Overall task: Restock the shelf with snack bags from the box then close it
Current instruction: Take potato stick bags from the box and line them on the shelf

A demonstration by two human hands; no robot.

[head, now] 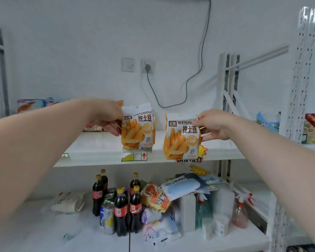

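Two white and orange snack bags printed with fries are held upright at the white upper shelf [102,148]. My left hand [107,117] grips the left snack bag [137,130] by its left edge, its base resting on the shelf near the front. My right hand [215,125] grips the right snack bag [182,138] by its upper right edge; this bag hangs lower, its bottom overlapping the shelf's front lip. The box is not in view.
Other snack bags [31,105] lie at the back left of the upper shelf. The lower shelf holds cola bottles [121,210], cans, an orange snack pack [155,196], a mask pack, white boxes and spray bottles [240,211]. A perforated white upright [296,99] and a cable [195,75] stand behind.
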